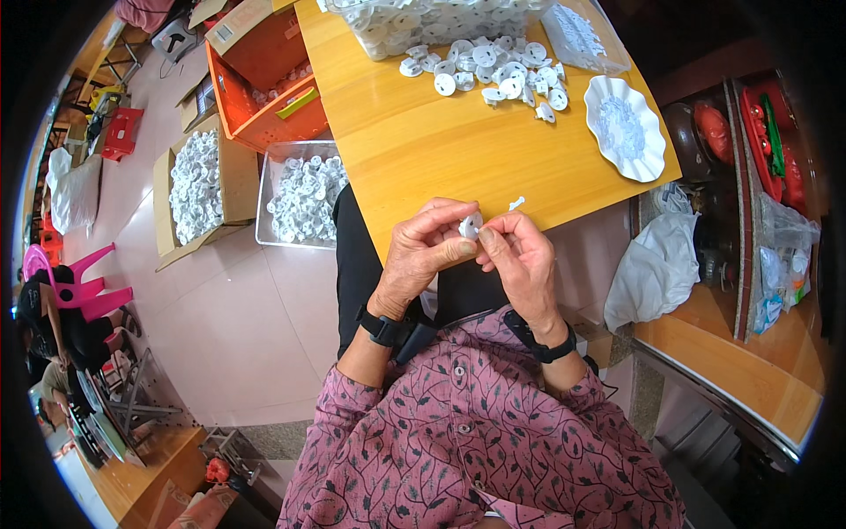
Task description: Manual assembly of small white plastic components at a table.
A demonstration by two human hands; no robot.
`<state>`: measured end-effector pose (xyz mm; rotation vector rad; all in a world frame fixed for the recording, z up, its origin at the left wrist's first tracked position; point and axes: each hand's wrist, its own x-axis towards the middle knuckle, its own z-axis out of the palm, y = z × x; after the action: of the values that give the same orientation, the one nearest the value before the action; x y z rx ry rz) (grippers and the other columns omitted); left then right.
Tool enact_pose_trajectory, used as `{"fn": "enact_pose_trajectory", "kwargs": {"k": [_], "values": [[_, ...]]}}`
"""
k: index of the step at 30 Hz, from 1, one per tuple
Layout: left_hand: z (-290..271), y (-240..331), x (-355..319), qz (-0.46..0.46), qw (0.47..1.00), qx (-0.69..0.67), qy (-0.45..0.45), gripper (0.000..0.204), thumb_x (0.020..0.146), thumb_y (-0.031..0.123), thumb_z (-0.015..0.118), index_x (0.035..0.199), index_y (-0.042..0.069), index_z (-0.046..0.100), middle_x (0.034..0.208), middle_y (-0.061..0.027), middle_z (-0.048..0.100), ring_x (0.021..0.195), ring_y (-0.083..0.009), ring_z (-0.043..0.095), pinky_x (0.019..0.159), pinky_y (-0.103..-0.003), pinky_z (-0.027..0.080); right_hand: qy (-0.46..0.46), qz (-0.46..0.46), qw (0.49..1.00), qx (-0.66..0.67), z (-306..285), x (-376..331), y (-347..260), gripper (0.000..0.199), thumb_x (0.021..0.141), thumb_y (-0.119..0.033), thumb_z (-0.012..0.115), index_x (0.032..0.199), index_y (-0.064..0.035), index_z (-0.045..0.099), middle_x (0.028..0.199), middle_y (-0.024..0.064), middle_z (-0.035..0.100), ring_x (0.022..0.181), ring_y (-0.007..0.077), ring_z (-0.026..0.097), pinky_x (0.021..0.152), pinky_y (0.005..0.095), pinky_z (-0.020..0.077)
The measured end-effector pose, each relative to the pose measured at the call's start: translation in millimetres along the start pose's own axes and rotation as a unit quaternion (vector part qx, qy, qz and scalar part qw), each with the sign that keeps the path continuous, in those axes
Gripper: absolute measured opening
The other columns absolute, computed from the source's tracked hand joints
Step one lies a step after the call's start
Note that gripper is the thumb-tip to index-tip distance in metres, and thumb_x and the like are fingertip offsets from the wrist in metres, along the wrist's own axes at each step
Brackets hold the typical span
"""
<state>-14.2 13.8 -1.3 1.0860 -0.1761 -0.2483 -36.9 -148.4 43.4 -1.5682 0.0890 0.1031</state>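
Over the table's near edge, my left hand [426, 240] pinches a small round white plastic piece [471, 226] between thumb and fingers. It looks like the many pieces heaped on the table. My right hand [522, 256] is closed in a pinch right against the piece's right side; whatever its fingertips hold is too small to make out. A tiny white pin-like part [516, 203] lies on the yellow wooden table [423, 150] just beyond my right fingers. Farther off is a loose pile of round white pieces [507, 70].
A clear tub [379, 40] of white pieces stands at the far edge, beside a clear tray [592, 53] of small white parts. On the right is a wavy white dish [652, 150] with tiny clear parts. An orange crate [238, 106], cardboard box [233, 176] and clear bin [269, 212] stand left.
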Motion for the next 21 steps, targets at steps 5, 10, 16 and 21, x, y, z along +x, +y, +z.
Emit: {"fn": "enact_pose_trajectory", "kwargs": {"k": [5,10,16,21], "values": [[-2,0,-1,0.0,1.0,0.023,-0.007,0.038,0.081,0.003,0.076,0.118,0.003,0.067,0.109,-0.0039,0.06,0.093,-0.0097,0.058,0.08,-0.021,0.049,-0.005,0.016,1.0,0.012,0,2,0,0.016,0.096,-0.015,0.062,0.093,-0.0003,0.057,0.078,0.0026,0.063,0.065,0.0062,0.06,0.057,0.0205,0.049],[0,2,-3,-0.009,1.0,-0.004,0.003,0.039,0.081,0.001,0.075,0.119,0.003,0.066,0.11,-0.004,0.06,0.096,-0.0103,0.059,0.083,-0.023,0.05,-0.013,0.022,0.999,0.021,3,2,-1,0.014,0.095,-0.013,0.063,0.093,-0.0006,0.057,0.077,0.0019,0.062,0.064,0.0051,0.058,0.056,0.0205,0.0473],[-10,23,-8,-0.043,0.992,-0.032,0.112,0.038,0.085,-0.001,0.07,0.123,0.0,0.063,0.109,-0.0059,0.066,0.094,-0.0116,0.063,0.083,-0.026,0.052,0.018,-0.042,0.995,-0.093,-12,21,4,0.014,0.093,-0.011,0.063,0.097,0.0013,0.058,0.079,0.0043,0.062,0.065,0.0095,0.06,0.057,0.0234,0.0479],[-67,46,-14,0.057,0.961,-0.025,0.268,0.036,0.091,0.004,0.065,0.126,-0.001,0.059,0.106,-0.0071,0.067,0.084,-0.0107,0.062,0.076,-0.024,0.051,0.069,-0.182,0.917,-0.348,-38,56,-12,0.027,0.088,-0.002,0.059,0.114,0.0018,0.057,0.11,0.0178,0.058,0.093,0.0307,0.062,0.078,0.038,0.051]]}}
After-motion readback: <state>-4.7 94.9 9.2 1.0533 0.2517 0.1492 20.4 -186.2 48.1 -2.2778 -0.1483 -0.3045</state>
